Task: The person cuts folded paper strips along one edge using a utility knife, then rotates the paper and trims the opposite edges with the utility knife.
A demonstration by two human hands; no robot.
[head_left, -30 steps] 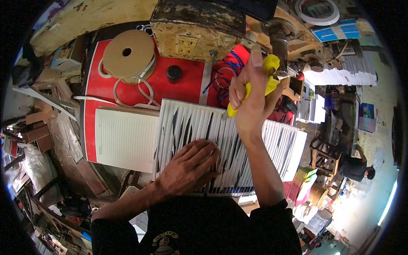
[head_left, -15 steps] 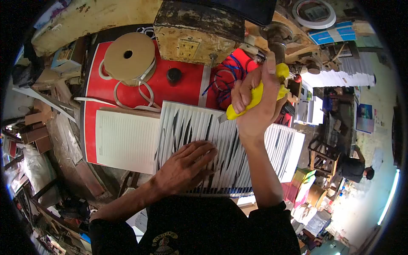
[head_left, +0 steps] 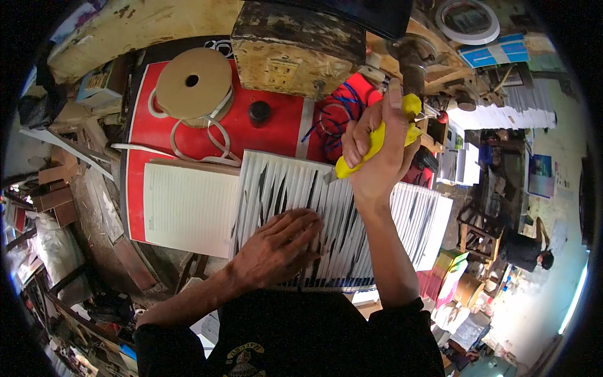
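Note:
My left hand (head_left: pixel 281 244) lies with its fingers stretched over a row of overlapping white page blocks (head_left: pixel 342 232), which fan out with dark gaps between their edges. In my right hand (head_left: pixel 383 157) is a cutter knife (head_left: pixel 375 146) with a yellow handle, gripped in closed fingers. Its short metal blade (head_left: pixel 331 178) points left, just above the upper part of the row; whether it touches the paper I cannot tell. Left of the row sits a lined page block (head_left: pixel 188 204), its top sheet facing up.
A red-covered table (head_left: pixel 188 141) carries a roll of pale tape (head_left: pixel 193 81), a black knob-like object (head_left: pixel 259 112) and blue cords (head_left: pixel 333 113). Behind stands a worn wooden block (head_left: pixel 295 53). Paper stacks (head_left: pixel 502 112) and another person (head_left: pixel 527 253) are on the right.
The view has shifted very slightly. Both hands hold nearly the same places, and the cutter knife stays in my right hand.

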